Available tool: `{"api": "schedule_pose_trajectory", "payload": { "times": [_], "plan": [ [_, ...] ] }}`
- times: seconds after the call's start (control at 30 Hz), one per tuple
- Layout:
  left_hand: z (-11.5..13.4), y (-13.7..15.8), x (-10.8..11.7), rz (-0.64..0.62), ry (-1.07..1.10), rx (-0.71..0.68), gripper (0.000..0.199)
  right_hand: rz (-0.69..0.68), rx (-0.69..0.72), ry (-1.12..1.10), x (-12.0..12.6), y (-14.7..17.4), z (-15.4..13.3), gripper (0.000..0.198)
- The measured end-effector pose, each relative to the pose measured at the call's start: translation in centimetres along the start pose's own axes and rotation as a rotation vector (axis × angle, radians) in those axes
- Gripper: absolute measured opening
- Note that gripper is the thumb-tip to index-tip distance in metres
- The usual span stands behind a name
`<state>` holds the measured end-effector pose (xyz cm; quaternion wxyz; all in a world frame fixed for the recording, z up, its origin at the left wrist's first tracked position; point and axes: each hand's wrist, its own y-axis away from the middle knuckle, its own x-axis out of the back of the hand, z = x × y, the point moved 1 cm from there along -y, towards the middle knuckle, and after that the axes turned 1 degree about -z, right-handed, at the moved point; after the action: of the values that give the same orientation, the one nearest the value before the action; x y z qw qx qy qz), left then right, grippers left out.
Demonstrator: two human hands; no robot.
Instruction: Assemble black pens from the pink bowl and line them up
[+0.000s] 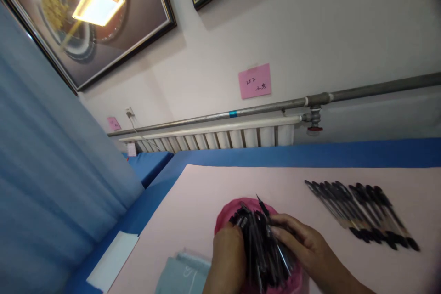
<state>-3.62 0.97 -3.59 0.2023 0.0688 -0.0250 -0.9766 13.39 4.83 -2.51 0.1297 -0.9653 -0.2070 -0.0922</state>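
A pink basket (pixel 225 210) near the bottom middle is heaped with black and clear pens (pixel 258 248). My left hand (pixel 230 252) reaches into its left side, its fingertips hidden among the pens. On the right, my right hand (pixel 299 241) has thumb and fingers closed around a pen (pixel 263 206) with a dark pointed tip, which sticks up over the rim. Farther right, several pens (pixel 358 211) lie side by side in a slanted row on the pink sheet (pixel 206 193).
A blue-grey cloth (pixel 184 273) lies left of the basket, and a white paper (pixel 113 259) at the sheet's left edge. Beneath is a blue surface (pixel 241 158). A blue curtain (pixel 51 170) hangs left; a radiator (pixel 234 138) and pipe (pixel 268 109) run along the wall.
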Motion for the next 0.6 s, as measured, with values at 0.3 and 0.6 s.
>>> {"api": "schedule_pose_trajectory", "payload": {
  "times": [0.3, 0.6],
  "plan": [
    [4.6, 2.8, 0.5, 0.009, 0.238, 0.037, 0.015, -0.137, 0.145, -0.023, 0.0, 1.3, -2.4, 0.02],
    [5.3, 7.0, -3.1, -0.025, 0.585, 0.174, 0.016, -0.272, 0.234, 0.065, 3.2, 4.0, -3.7, 0.015]
  ]
}}
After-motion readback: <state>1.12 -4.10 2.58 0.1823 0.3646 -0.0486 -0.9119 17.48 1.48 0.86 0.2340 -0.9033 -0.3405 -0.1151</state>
